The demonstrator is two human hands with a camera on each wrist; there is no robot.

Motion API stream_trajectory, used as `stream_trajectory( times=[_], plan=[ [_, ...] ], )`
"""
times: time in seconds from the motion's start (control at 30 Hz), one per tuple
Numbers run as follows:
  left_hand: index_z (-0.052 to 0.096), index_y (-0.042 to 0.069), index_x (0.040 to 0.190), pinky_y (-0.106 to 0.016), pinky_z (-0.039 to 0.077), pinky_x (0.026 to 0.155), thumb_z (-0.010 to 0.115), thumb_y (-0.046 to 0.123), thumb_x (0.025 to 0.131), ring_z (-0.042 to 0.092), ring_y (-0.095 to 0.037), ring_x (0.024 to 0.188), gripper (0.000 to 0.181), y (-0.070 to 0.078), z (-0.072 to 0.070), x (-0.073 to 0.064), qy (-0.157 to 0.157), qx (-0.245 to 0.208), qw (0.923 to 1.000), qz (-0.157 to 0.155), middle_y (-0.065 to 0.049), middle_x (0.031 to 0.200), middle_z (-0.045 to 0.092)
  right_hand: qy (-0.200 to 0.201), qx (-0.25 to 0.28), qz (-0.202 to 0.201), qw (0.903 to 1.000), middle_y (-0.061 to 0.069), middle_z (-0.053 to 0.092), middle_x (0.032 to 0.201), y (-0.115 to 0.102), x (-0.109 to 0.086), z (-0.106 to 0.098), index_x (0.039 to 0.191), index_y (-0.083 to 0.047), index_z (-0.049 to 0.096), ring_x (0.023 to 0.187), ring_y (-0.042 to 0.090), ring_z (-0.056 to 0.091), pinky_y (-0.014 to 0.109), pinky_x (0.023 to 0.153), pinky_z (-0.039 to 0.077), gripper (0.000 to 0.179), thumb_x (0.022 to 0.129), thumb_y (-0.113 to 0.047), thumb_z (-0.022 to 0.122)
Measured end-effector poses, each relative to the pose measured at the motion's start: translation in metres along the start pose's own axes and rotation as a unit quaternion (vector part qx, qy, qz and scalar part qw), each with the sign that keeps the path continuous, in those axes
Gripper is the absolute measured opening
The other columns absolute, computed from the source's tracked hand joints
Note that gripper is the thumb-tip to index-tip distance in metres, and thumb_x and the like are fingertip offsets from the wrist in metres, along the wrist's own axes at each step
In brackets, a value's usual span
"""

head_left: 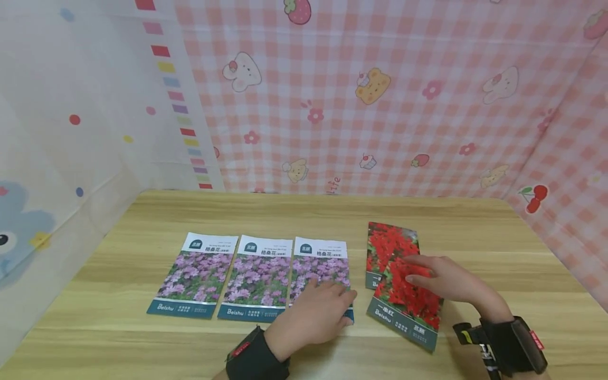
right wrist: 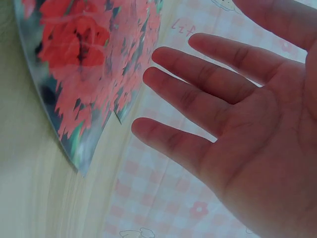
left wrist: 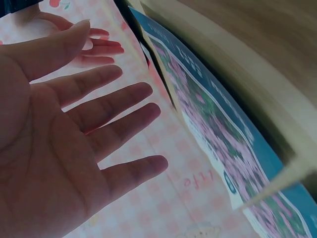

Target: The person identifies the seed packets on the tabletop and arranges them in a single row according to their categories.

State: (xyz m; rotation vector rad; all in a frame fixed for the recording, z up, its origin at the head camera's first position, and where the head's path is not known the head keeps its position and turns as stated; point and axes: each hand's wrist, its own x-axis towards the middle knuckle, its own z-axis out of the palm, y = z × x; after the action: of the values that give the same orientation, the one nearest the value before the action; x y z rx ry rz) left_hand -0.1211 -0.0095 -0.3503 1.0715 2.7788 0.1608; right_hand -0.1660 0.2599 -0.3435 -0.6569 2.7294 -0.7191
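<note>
Three seed packets with purple flowers stand in a row: a left packet point(head_left: 192, 277), a middle packet point(head_left: 255, 279) and a right packet point(head_left: 319, 261). My left hand point(head_left: 313, 314) hovers over the lower part of the right one, covering some of it; in the left wrist view its fingers point(left wrist: 119, 126) are straight and spread, holding nothing. On the right lie two red-flower seed packets, the front one point(head_left: 404, 319) slanted and overlapping the rear one point(head_left: 386, 245). My right hand point(head_left: 446, 279) is over the front one's upper corner, its fingers point(right wrist: 193, 99) extended with nothing gripped.
The packets lie on a light wooden table point(head_left: 266, 211). Behind it hangs a pink checked curtain point(head_left: 404, 121) with cartoon prints, and a pale cloth point(head_left: 62, 142) runs along the left side. Both wrists wear black straps, the right strap point(head_left: 510, 343) with a metal fitting.
</note>
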Motion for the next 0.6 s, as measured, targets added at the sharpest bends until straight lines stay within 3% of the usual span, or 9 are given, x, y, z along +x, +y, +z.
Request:
stream_trajectory(
  times=[0.13, 0.4, 0.6],
  plan=[
    [0.045, 0.018, 0.132, -0.052, 0.033, 0.102, 0.052, 0.039, 0.089, 0.039, -0.021, 0.123, 0.048, 0.007, 0.002, 0.011, -0.015, 0.009, 0.9998, 0.0, -0.002, 0.133, 0.048, -0.009, -0.007, 0.009, 0.9999, 0.026, 0.055, 0.118, -0.002, -0.002, 0.002, 0.124, 0.004, 0.048, 0.104, 0.039, 0.052, 0.056, 0.083, 0.048, 0.048, 0.088, -0.028, 0.056],
    [0.044, 0.016, 0.132, -0.052, 0.032, 0.102, 0.05, 0.042, 0.089, 0.038, -0.016, 0.124, 0.051, 0.016, 0.005, 0.032, -0.008, 0.023, 0.9995, 0.017, 0.0, 0.138, 0.044, -0.015, -0.014, 0.035, 0.9992, 0.026, 0.052, 0.122, -0.007, -0.003, 0.005, 0.125, 0.004, 0.047, 0.111, 0.042, 0.046, 0.057, 0.087, 0.044, 0.051, 0.087, -0.029, 0.057],
    [0.039, 0.02, 0.136, -0.052, 0.026, 0.106, 0.047, 0.046, 0.088, 0.03, -0.014, 0.129, 0.055, 0.019, 0.004, 0.041, -0.048, -0.005, 0.9988, 0.008, 0.004, 0.143, 0.036, -0.029, -0.029, 0.013, 0.9991, 0.026, 0.052, 0.123, -0.014, -0.004, 0.01, 0.125, 0.006, 0.046, 0.112, 0.042, 0.045, 0.058, 0.089, 0.043, 0.055, 0.086, -0.031, 0.058]
  ],
)
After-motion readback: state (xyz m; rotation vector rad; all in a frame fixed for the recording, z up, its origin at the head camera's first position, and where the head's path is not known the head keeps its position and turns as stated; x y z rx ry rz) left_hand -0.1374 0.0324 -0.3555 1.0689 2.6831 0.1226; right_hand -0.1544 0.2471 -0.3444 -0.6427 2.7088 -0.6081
